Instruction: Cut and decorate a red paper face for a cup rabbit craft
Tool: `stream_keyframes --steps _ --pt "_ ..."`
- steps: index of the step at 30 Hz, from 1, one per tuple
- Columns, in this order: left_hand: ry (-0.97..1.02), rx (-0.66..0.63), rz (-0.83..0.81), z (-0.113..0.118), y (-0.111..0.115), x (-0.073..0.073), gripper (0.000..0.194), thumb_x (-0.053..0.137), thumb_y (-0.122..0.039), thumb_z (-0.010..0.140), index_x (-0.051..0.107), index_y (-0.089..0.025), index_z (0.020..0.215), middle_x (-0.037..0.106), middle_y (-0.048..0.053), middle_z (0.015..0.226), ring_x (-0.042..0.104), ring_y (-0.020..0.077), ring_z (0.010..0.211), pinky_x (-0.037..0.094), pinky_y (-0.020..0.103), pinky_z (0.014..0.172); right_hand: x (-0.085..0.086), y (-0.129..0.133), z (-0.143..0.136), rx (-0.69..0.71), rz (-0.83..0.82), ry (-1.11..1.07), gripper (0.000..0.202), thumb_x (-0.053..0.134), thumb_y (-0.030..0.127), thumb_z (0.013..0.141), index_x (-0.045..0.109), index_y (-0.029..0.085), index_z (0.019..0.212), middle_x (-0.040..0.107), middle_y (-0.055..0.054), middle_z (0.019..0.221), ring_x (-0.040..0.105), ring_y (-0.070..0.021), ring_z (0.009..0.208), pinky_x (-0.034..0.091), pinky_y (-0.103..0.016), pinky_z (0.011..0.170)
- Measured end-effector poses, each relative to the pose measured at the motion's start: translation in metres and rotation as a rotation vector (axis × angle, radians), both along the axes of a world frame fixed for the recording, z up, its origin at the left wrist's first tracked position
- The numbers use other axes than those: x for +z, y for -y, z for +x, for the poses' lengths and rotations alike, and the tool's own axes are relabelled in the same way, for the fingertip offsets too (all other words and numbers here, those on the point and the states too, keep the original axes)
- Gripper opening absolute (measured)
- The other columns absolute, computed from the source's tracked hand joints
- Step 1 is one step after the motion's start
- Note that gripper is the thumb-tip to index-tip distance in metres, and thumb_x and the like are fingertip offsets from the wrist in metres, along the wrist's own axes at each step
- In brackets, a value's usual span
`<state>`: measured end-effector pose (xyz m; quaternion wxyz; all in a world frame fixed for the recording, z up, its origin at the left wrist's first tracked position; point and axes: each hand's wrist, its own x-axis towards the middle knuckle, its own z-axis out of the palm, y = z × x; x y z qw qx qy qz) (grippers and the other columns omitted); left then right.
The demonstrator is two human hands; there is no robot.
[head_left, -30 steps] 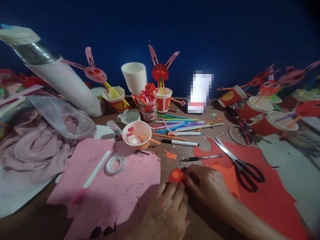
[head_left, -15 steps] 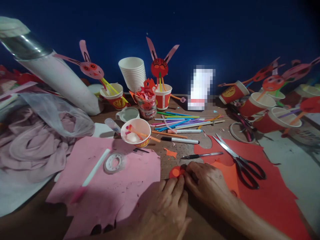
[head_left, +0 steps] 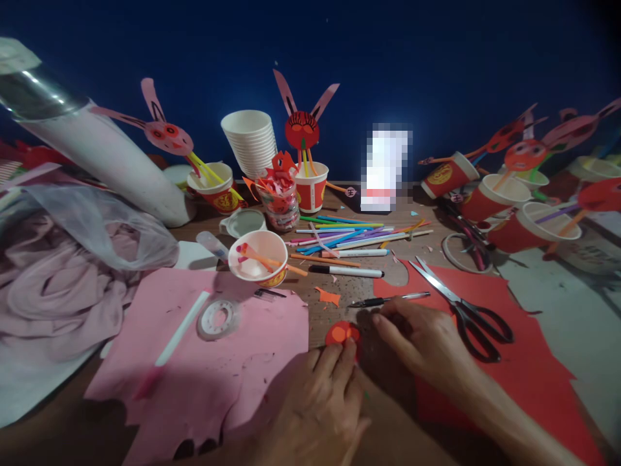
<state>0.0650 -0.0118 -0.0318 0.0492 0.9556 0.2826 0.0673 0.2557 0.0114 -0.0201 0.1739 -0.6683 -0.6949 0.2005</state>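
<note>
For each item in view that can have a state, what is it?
Scissors: blades slightly apart
Marker: capped
Flask: lid on
Jar: uncovered, crammed with scraps
Cup stack: nested, mouths up
Pink sheet: spread, edge cut ragged
Red disc: under left fingertips
Left hand: fingers extended
Right hand: off disc, fingers curled

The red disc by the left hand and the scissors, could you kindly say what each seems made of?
Red disc: probably paper or card, matte, lying flat without glare. Scissors: blades likely polished steel, by their bright sheen; black handles smooth, perhaps plastic.
</note>
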Motion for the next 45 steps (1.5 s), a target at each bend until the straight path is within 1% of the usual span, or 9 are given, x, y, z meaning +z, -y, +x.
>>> stream_keyframes --steps 2,3,6,8,12,23,32,40,45 --pt "-0.015 -0.003 -0.001 0.000 -0.001 0.002 0.046 0.044 -0.043 0.087 0.059 -0.007 0.112 0.052 0.019 0.129 0.055 0.0317 0.109 0.040 0.038 0.084 0.003 0.000 0.007 -0.018 0.051 -0.034 0.023 0.046 0.032 0.084 0.061 0.019 0.073 0.064 -0.002 0.058 0.057 -0.0155 0.052 0.036 -0.025 0.051" --pt "-0.015 0.000 0.003 0.001 -0.002 0.003 0.046 0.045 -0.043 0.087 0.059 -0.007 0.111 0.053 0.019 0.128 0.056 0.0313 0.109 0.040 0.037 0.083 0.003 0.002 0.009 0.017 0.070 -0.033 0.023 0.045 0.030 0.085 0.062 0.019 0.073 0.065 -0.002 0.060 0.058 -0.0163 0.055 0.037 -0.026 0.053" --pt "0.021 0.021 0.052 0.002 -0.002 0.003 0.045 0.051 -0.045 0.083 0.062 -0.009 0.107 0.059 0.016 0.122 0.058 0.0293 0.104 0.040 0.035 0.081 -0.003 0.009 0.007 0.233 0.115 0.013 0.023 0.044 0.022 0.085 0.063 0.018 0.073 0.066 -0.004 0.067 0.058 -0.0170 0.062 0.035 -0.028 0.059" --pt "0.068 0.061 0.091 0.003 -0.001 0.002 0.043 0.054 -0.047 0.081 0.064 -0.011 0.102 0.064 0.013 0.116 0.060 0.0259 0.100 0.039 0.033 0.080 -0.009 0.014 0.002 0.362 0.209 0.055 0.023 0.043 0.018 0.085 0.064 0.018 0.075 0.063 -0.004 0.065 0.055 -0.0168 0.060 0.032 -0.030 0.059" --pt "0.115 0.115 0.129 0.005 0.000 0.002 0.041 0.052 -0.049 0.082 0.066 -0.015 0.099 0.066 0.007 0.113 0.060 0.0209 0.099 0.038 0.029 0.082 -0.019 0.019 -0.003 0.471 0.367 0.146 0.019 0.046 0.017 0.083 0.064 0.020 0.080 0.058 -0.001 0.060 0.049 -0.0161 0.056 0.028 -0.031 0.058" --pt "0.103 0.117 0.136 0.004 0.003 0.001 0.040 0.049 -0.047 0.083 0.065 -0.014 0.100 0.066 0.007 0.114 0.057 0.0209 0.101 0.034 0.031 0.085 -0.023 0.021 -0.001 0.492 0.351 0.267 0.008 0.053 0.020 0.078 0.061 0.022 0.081 0.055 0.000 0.064 0.047 -0.0164 0.061 0.028 -0.034 0.066" --pt "0.092 0.099 0.133 0.002 0.002 -0.004 0.041 0.049 -0.045 0.084 0.062 -0.012 0.105 0.065 0.008 0.115 0.056 0.0213 0.102 0.032 0.031 0.085 -0.025 0.021 -0.002 0.486 0.379 0.247 0.011 0.051 0.018 0.079 0.061 0.022 0.079 0.055 0.000 0.062 0.046 -0.0162 0.059 0.028 -0.033 0.064" --pt "0.077 0.091 0.140 0.002 0.000 -0.001 0.041 0.047 -0.045 0.085 0.063 -0.013 0.104 0.066 0.007 0.113 0.057 0.0202 0.101 0.033 0.030 0.085 -0.028 0.020 0.001 0.505 0.356 0.241 0.010 0.053 0.016 0.078 0.060 0.022 0.084 0.055 0.001 0.065 0.047 -0.0167 0.061 0.031 -0.033 0.065" --pt "0.080 0.073 0.129 0.002 -0.001 0.001 0.038 0.051 -0.045 0.083 0.065 -0.014 0.100 0.067 0.007 0.112 0.057 0.0203 0.101 0.033 0.030 0.085 -0.025 0.019 0.000 0.503 0.374 0.228 0.012 0.050 0.015 0.080 0.060 0.021 0.079 0.054 0.000 0.063 0.046 -0.0170 0.060 0.031 -0.033 0.064"
